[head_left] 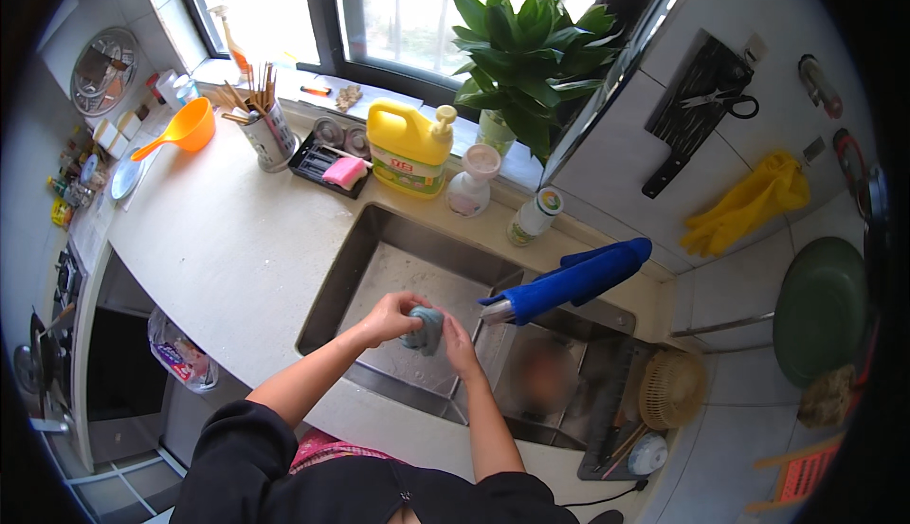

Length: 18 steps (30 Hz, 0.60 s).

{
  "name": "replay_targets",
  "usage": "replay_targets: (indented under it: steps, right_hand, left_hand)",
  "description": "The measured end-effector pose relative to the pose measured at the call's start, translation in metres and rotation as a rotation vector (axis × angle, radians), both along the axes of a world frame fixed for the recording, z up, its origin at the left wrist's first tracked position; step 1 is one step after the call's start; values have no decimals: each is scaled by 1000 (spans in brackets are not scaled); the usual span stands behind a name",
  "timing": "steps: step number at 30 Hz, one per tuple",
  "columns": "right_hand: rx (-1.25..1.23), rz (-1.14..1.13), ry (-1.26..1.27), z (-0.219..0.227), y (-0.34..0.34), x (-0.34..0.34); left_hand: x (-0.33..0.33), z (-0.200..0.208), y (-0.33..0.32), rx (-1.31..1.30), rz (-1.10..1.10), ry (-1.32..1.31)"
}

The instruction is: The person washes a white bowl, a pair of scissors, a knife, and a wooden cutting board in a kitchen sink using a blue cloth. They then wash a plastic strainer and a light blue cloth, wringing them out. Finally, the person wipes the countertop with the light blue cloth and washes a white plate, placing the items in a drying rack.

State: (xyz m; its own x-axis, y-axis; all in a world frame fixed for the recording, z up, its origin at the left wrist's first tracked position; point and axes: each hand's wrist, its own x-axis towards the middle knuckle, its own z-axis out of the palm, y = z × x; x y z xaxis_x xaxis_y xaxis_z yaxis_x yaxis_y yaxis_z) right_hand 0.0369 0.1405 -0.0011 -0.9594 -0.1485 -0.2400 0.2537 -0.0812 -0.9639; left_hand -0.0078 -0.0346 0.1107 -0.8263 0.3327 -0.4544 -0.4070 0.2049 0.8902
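Over the left bowl of the steel sink [327,311], both hands meet at a small bunched grey-blue cloth [424,333]. My left hand [393,317] comes from the left and pinches it between thumb and fingers. From the right, my right hand [459,346] closes against the cloth's other side; its fingertips are partly hidden. Just right of my right hand is the tip of the faucet [498,313]. A blue cloth [588,278] is wrapped around the faucet's upper part.
Behind the sink stand a yellow pump jug [408,150], a white bottle [536,218] and a black tray [318,164] with a pink sponge [345,172]. An orange ladle [185,129] lies on the left counter. A wicker basket [672,388] sits right of the sink.
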Motion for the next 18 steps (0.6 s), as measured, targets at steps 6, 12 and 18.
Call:
replay_targets:
  steps: [6, 12, 18]
  right_hand:
    - [-612, -73, -542, 21, -45, 20]
    - [-899, -157, -612, 50, -60, 37]
    - [-1087, -115, -701, 66, -50, 51]
  left_hand:
    - [-7, -13, -8, 101, 350, -185]
    - [55, -31, -8, -242, -22, 624]
    - [49, -35, -56, 188, 107, -96]
